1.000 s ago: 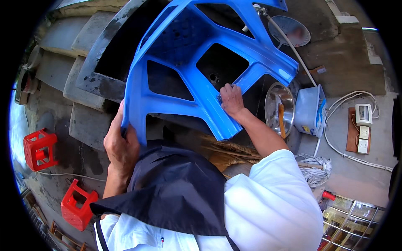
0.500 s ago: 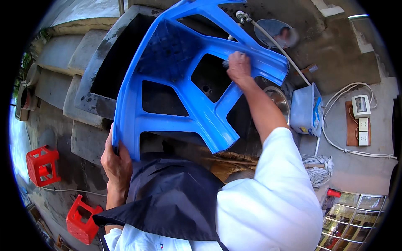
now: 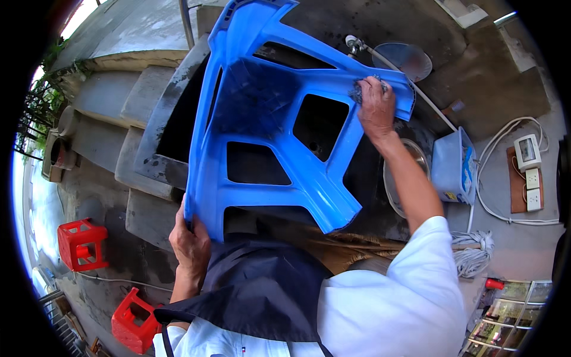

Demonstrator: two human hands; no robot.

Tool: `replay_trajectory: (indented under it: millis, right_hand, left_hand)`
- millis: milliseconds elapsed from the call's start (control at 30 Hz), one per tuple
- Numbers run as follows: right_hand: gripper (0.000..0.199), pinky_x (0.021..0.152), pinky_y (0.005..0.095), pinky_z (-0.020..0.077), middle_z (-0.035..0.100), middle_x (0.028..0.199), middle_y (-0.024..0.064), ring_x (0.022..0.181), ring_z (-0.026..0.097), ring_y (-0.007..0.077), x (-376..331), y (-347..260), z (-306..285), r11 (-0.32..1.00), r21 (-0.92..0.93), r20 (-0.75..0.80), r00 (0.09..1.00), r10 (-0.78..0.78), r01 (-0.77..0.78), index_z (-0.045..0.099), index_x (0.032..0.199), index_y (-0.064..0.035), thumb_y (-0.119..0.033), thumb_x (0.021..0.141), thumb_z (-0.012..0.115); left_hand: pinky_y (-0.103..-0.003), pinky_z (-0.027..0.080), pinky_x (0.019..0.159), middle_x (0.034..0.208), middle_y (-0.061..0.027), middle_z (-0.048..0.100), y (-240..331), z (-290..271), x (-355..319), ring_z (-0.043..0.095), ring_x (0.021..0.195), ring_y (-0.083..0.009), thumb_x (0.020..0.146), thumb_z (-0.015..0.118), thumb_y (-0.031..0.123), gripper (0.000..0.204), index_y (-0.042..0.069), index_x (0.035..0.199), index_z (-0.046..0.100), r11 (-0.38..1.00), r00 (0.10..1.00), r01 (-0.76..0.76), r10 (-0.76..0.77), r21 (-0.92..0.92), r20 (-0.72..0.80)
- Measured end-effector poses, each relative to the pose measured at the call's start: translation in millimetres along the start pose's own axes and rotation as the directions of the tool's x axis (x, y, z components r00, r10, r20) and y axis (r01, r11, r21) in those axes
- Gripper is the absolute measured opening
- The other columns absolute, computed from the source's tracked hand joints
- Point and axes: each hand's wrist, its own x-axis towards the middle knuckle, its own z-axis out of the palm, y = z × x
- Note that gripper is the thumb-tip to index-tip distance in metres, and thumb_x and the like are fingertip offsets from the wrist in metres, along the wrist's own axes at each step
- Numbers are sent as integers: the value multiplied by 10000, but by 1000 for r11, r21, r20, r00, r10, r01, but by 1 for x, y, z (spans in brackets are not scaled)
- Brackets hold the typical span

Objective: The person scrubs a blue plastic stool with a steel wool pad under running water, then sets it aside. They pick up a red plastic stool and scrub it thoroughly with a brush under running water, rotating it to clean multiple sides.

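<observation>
A blue plastic stool (image 3: 264,140) lies tilted over a dark stone sink (image 3: 172,163), its hollow underside and legs facing me. My left hand (image 3: 190,241) grips the end of its near left leg, thumb and fingers closed around the edge. My right hand (image 3: 377,110) is closed on a grey scouring pad (image 3: 355,94), pressed against the inner face of the right-hand leg near its end. The fingers partly cover the pad. Through the stool's openings the dark sink bottom shows.
Concrete steps (image 3: 148,95) rise on the left, with two red stools (image 3: 82,245) below them. To the right are a tap (image 3: 355,43), a round basin (image 3: 410,62), a metal bowl (image 3: 389,184), a clear plastic tub (image 3: 452,169), a mop head (image 3: 474,253) and wall sockets (image 3: 533,187).
My right hand has slid the scouring pad outward along the stool's leg, toward its end. My left hand keeps its grip on the near left leg. The whole view has shifted slightly.
</observation>
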Motion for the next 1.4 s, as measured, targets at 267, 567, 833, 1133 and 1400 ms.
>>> replay_trajectory:
  millis: [267,567,833,1133,1400]
  right_hand:
    - [387,972,464,459,580,1212,134,1114,543,389,121,-146,44,895,413,-279,959,-52,169,648,1169,-34,-7,783,663]
    - [596,1030,476,451,594,1283,147,1181,566,378,46,-64,63,918,394,-33,998,49,-33,617,1255,-71,10,677,740]
    - [427,1011,491,451,602,1212,186,1161,566,407,25,-79,55,801,584,-82,972,221,-133,600,1156,-41,63,746,664]
    - [385,1038,411,441,574,1162,135,1153,565,321,-4,-321,-28,-144,926,248,848,-468,-350,580,1116,-81,-33,790,779]
    - [377,992,447,474,610,1182,248,1143,599,393,-16,-374,98,233,654,749,659,-67,-720,539,1199,-3,-158,868,634]
  left_hand:
    - [-395,578,731,912,-246,718,4,-4,-7,745,789,-344,896,557,-61,490,0,1382,573,999,1000,-4,3,46,25]
    - [-373,580,727,929,-228,732,15,5,-9,749,792,-319,900,586,-67,457,-9,1353,587,1000,998,-16,15,-11,-53]
    - [-313,513,655,786,-144,659,-3,-2,-10,644,684,-186,954,574,-14,259,-21,1210,613,995,994,97,-98,-32,-41]
    - [-248,430,629,743,10,566,-17,-16,-2,486,696,-61,987,593,35,131,-8,1107,623,951,961,269,-276,-153,-30]
    - [-236,424,639,754,26,541,-26,0,3,462,706,-50,987,607,40,148,-11,1125,628,947,958,270,-283,-173,-51]
